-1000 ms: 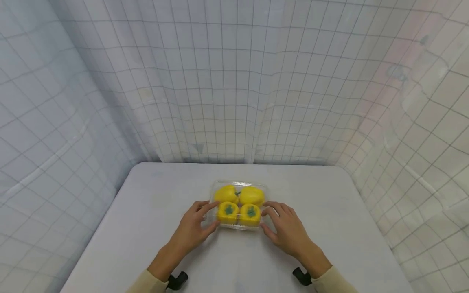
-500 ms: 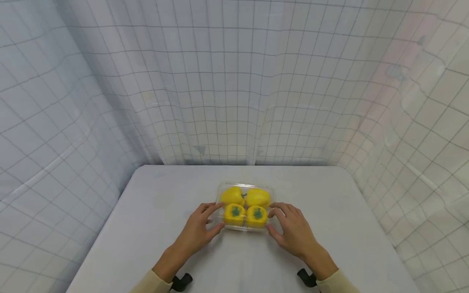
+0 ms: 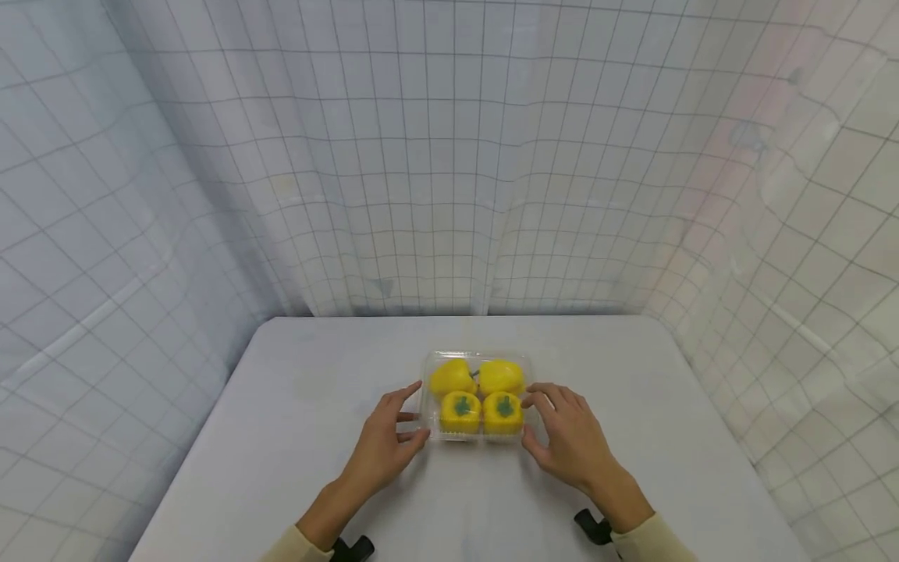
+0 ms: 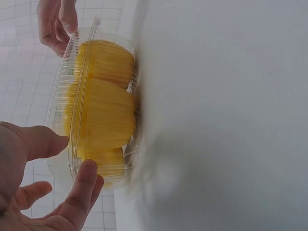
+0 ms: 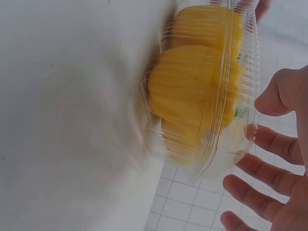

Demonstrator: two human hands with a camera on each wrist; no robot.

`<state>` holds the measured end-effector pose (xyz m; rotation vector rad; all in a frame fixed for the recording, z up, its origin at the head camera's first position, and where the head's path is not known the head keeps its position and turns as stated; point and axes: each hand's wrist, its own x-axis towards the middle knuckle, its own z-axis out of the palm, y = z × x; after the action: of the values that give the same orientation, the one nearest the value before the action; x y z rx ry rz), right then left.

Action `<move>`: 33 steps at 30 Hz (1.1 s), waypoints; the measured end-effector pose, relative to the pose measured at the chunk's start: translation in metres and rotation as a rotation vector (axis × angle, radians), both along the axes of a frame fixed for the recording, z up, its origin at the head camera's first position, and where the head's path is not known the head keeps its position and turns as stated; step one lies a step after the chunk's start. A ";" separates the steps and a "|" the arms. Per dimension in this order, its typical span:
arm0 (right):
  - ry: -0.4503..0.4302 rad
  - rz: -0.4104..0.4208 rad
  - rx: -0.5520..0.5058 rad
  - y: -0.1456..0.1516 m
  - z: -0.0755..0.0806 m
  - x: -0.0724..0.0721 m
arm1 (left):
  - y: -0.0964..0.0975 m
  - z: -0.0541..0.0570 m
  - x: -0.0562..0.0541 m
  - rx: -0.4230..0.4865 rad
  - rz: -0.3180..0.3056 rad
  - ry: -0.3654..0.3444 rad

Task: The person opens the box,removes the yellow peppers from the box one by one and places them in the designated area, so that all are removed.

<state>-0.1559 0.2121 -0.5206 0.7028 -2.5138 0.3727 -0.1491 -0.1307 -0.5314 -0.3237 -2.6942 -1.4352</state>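
A clear plastic clamshell box [image 3: 431,407] sits closed on the table, holding several yellow bell peppers [image 3: 460,414]. The front two peppers show green stems facing up. At the box's left side is my left hand [image 3: 382,441], its fingers spread and its thumb tip at the front left corner. In the left wrist view, the thumb and a fingertip are right at the lid's rim. My right hand [image 3: 572,437] lies along the right side with loosely bent fingers. The right wrist view shows its fingertips close to the lid's edge.
The white table [image 3: 337,359] extends on all sides of the box. Behind it and along both sides hang white grid-patterned curtains [image 3: 449,179]. Black wrist mounts [image 3: 593,527] show below the cream sleeves [image 3: 649,538].
The box has slid slightly to the right and now sits squarer to the table. Both hands have moved right along with it, and the left fingers have straightened away from its side.
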 end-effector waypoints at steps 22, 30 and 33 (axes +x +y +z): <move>-0.022 0.208 0.062 -0.062 0.007 -0.012 | -0.003 -0.002 0.000 0.136 0.018 -0.231; -0.009 0.303 0.087 -0.088 0.008 -0.014 | -0.007 -0.003 -0.003 0.160 -0.009 -0.248; -0.005 0.325 0.098 -0.097 0.006 -0.015 | -0.010 -0.004 -0.004 0.173 -0.027 -0.257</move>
<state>-0.1707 0.1153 -0.5143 1.1556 -2.4355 0.3649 -0.1529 -0.1403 -0.5352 -0.1749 -2.7368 -1.8178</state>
